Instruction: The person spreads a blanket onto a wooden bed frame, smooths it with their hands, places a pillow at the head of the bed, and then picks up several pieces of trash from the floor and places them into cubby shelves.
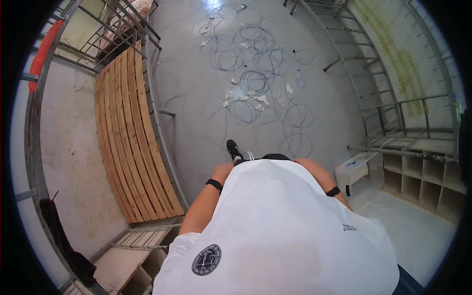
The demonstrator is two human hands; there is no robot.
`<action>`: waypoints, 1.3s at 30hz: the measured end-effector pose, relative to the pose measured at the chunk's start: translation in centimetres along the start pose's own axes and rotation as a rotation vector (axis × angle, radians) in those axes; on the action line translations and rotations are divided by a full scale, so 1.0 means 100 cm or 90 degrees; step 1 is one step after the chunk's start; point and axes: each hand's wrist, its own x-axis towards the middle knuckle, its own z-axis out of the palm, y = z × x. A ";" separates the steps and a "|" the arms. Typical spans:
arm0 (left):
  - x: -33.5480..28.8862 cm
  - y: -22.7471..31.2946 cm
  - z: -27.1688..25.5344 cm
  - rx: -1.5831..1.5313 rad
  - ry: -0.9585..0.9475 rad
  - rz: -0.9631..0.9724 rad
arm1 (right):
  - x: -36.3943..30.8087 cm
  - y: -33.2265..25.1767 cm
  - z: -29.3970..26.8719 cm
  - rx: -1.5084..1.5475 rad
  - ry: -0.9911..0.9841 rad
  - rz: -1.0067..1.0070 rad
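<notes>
My left hand (223, 171) hangs low beside my body, at the left edge of my white shirt (290, 196). My right hand (306, 164) is on the other side, partly covered by the shirt. The fingers of both hands are hidden, so whether they hold anything does not show. Each wrist wears a black band. Ahead on the grey floor lie loose coils of thin bluish cable (254, 81), spread in overlapping rings. Crumpled white scraps (261, 100) are scattered among them. A clear plastic bottle (299, 77) lies right of the coils. One black shoe (233, 148) shows below me.
A metal bunk with wooden slats (129, 137) runs along the left wall. On the right stands another metal bunk frame (361, 73), with a cubby shelf (413, 181) and a translucent plastic box (355, 172) near it. A wooden cabinet (115, 265) is at lower left.
</notes>
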 end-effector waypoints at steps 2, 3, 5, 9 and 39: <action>0.008 -0.012 -0.012 -0.018 0.022 0.040 | 0.012 -0.011 0.007 -0.010 0.030 0.000; 0.006 -0.002 -0.028 -0.027 0.013 0.028 | 0.019 -0.010 0.012 -0.013 0.050 0.008; 0.005 0.003 -0.051 -0.028 -0.003 0.020 | 0.032 -0.007 0.022 -0.016 0.088 0.018; 0.038 -0.013 -0.053 -0.027 0.033 0.126 | 0.060 0.011 0.033 -0.010 0.115 0.032; 0.242 0.067 -0.180 -0.802 0.013 -0.270 | 0.450 0.170 -0.173 0.432 0.000 0.208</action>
